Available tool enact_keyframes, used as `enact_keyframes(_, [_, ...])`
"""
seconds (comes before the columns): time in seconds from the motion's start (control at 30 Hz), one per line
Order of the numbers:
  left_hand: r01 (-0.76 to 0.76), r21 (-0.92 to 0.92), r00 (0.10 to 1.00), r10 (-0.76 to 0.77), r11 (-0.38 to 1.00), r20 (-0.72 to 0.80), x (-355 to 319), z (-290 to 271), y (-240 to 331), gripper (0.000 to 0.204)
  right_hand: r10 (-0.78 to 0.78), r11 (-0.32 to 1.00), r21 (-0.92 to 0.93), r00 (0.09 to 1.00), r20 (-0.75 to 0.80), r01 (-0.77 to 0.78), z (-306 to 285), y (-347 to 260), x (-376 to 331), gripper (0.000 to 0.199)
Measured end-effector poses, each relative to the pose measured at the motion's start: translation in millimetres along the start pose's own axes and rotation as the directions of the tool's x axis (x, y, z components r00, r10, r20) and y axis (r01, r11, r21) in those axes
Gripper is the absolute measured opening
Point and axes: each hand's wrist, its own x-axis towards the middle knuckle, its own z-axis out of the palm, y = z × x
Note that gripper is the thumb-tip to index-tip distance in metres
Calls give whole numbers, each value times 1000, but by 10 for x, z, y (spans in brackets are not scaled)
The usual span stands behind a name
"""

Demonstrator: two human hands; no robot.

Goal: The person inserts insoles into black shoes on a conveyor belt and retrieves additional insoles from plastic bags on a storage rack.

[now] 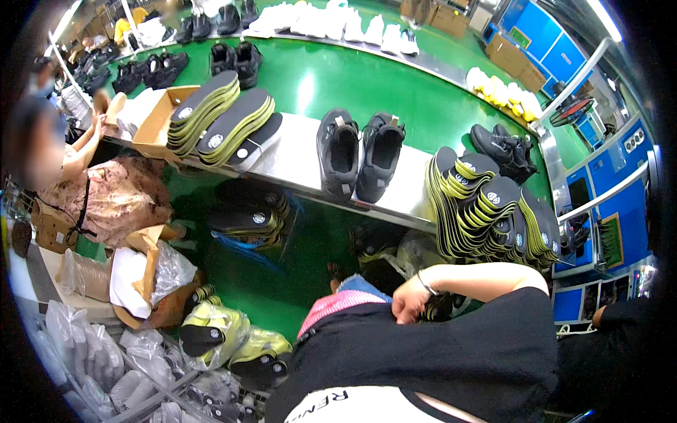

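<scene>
The right hand curls inward against the black shirt, its fingertips tucked out of sight, so what it grips cannot be told. The left hand is nowhere visible. Near right, the insole stacks partly cover one another. The far shoes are cut by the top edge.

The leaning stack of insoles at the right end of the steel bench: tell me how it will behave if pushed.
The stack of insoles leans fanned on edge, so a push would probably topple or spread it. Each piece looks thin and foam-like, likely light and bendy. The steel bench looks smooth, so they may slide.
</scene>
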Motion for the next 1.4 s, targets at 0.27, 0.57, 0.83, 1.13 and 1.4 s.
enact_keyframes(0.27, [-640,507,742,635,577,215,547,1198,2876,20,-448,858,-141,582,-679,495,-830,-121,-566,23])
enact_keyframes(0.57, [-925,264,379,655,272,654,1672,2725,3946,28,-221,953,-293,-482,-848,78,-1218,-72,-641,37])
enact_keyframes(0.83, [-501,431,858,367,750,359,3445,2460,3376,89,-146,971,-56,-391,-909,-232,-1613,-98,-381,37])
enact_keyframes(1.13, [-652,639,758,364,408,541,3620,2637,3605,92,29,965,123,-372,-928,-232,-1728,62,-588,27])
enact_keyframes(1.4, [-848,324,133,424,-419,896,3557,3114,4015,57,71,954,184,-417,-906,-237,-1765,-13,-576,33])
